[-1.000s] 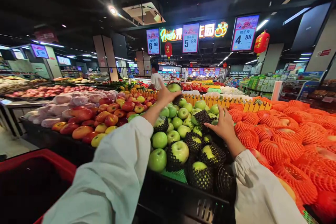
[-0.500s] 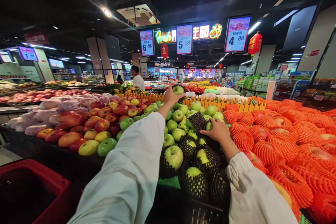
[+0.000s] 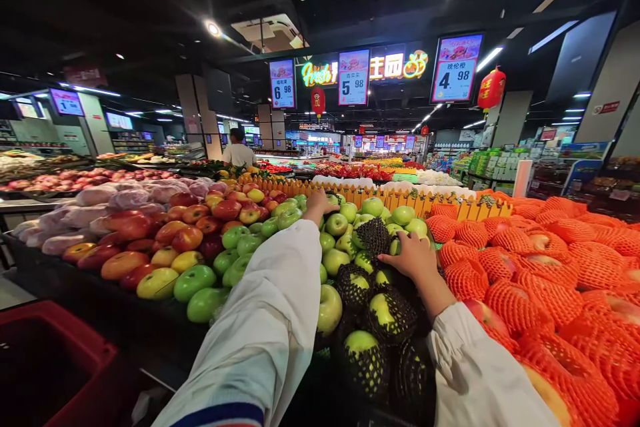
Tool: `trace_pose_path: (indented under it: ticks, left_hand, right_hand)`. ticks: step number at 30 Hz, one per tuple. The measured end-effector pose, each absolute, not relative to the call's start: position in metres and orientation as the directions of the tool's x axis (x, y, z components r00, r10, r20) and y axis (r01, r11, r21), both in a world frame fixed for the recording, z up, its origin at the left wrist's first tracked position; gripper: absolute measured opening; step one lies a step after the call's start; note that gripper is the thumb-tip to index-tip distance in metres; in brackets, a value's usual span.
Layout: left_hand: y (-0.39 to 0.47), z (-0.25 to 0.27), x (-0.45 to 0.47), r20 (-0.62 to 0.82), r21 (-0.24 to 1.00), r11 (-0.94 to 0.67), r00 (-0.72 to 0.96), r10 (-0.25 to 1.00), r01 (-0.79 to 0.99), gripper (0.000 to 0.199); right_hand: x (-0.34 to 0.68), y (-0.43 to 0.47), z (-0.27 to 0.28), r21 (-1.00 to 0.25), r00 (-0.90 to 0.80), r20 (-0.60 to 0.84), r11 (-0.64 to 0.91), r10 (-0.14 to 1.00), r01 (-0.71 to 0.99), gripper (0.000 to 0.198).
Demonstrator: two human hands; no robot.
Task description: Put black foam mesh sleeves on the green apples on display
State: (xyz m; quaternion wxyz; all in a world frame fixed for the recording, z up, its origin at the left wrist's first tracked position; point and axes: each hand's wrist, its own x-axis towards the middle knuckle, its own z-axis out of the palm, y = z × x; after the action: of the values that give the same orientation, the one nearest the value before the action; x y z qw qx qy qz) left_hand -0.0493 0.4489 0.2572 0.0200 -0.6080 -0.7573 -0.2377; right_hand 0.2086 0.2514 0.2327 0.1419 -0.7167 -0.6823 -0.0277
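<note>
Green apples (image 3: pixel 336 261) lie heaped in the middle of the display, and several at the front sit in black foam nets. My left hand (image 3: pixel 316 204) reaches to the back of the heap, its fingers curled around a green apple that is mostly hidden. Nearer and to the right, my right hand (image 3: pixel 414 255) has thumb and fingers around another green apple (image 3: pixel 395 244), which still rests among the others. A crumpled black foam net (image 3: pixel 374 235) lies just left of the right hand.
Red and yellow apples (image 3: pixel 186 239) and wrapped pale fruit (image 3: pixel 95 196) fill the left side. Fruit in orange foam nets (image 3: pixel 515 300) is piled on the right. A low yellow picket fence (image 3: pixel 410 200) runs behind. A red basket (image 3: pixel 75 340) stands at lower left. A person (image 3: pixel 239 149) is in the background.
My left hand has come down with the green apple from above the heap to its back edge. My right hand stays at its apple. The person in the background has moved left.
</note>
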Motion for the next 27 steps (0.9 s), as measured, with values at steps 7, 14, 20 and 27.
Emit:
trace_pose_path:
  ticks: [7,14,20,27]
  left_hand:
    - [0.455,0.261,-0.048,0.21,0.329,0.235,-0.313,0.926,0.915,0.079]
    - [0.45,0.254,-0.026,0.342,0.296,0.148,-0.249,0.906,0.944,0.078]
    - [0.445,0.256,-0.021,0.332,0.311,0.121,-0.227,0.916,0.943,0.054]
    - [0.43,0.292,-0.019,0.29,0.289,0.112,-0.199,0.936,0.951,0.062]
  right_hand:
    - [0.209,0.252,0.232,-0.146,0.065,0.24,-0.03,0.969,0.989,0.074]
    - [0.21,0.252,0.231,-0.15,0.058,0.232,-0.023,0.971,0.988,0.073]
    - [0.211,0.256,0.23,-0.132,0.042,0.235,-0.011,0.971,0.991,0.072]
    - [0.216,0.266,0.225,-0.083,0.01,0.25,0.011,0.968,0.996,0.076]
